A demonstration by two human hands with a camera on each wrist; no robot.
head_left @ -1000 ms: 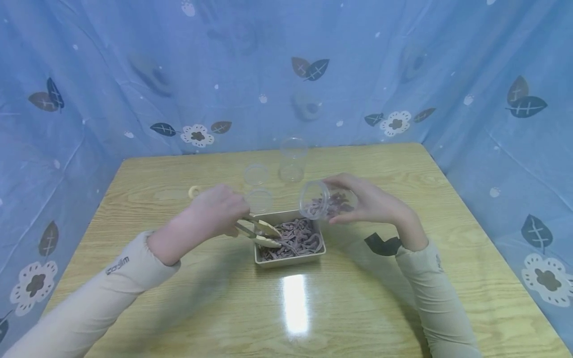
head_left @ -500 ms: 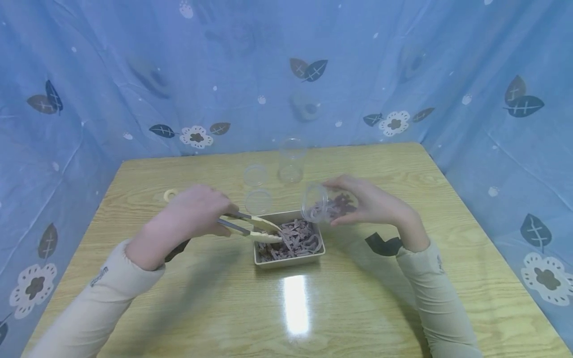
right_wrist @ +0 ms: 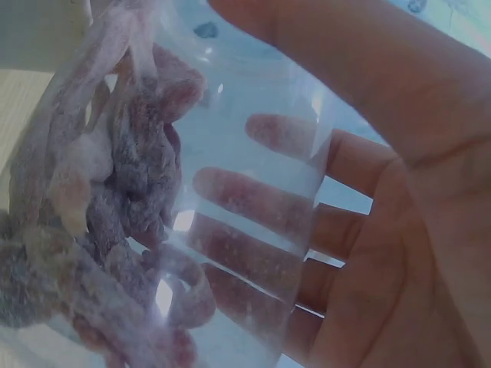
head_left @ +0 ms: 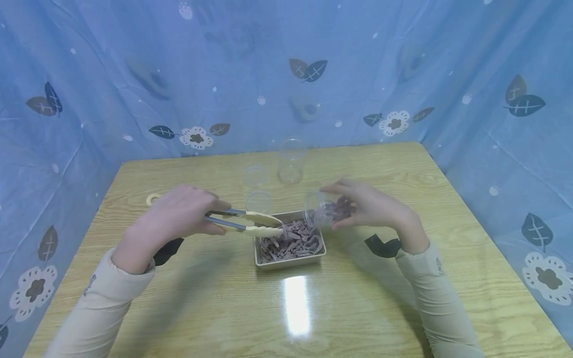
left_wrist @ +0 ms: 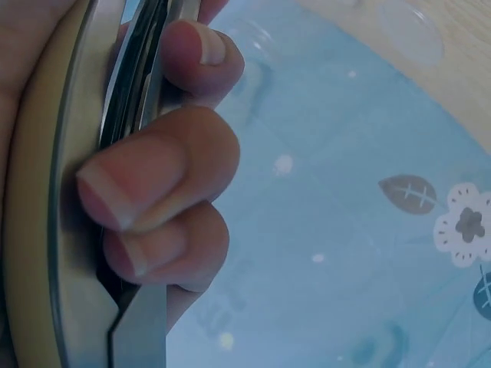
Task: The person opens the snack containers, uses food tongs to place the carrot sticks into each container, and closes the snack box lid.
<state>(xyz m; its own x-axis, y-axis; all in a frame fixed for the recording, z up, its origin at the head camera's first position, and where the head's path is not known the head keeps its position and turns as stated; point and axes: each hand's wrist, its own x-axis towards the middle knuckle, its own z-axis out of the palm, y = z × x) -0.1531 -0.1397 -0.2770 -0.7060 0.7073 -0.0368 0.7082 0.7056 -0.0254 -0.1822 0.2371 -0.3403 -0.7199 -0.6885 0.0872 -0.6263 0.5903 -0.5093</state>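
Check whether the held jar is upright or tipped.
Tipped: the head view shows the jar held sideways, mouth toward the tray.

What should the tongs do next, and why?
Probably ease the tongs right, toward the clear jar: their tips are at the strips in the tray, perhaps pinching some, and the jar is tilted with its mouth facing them and more strips inside.
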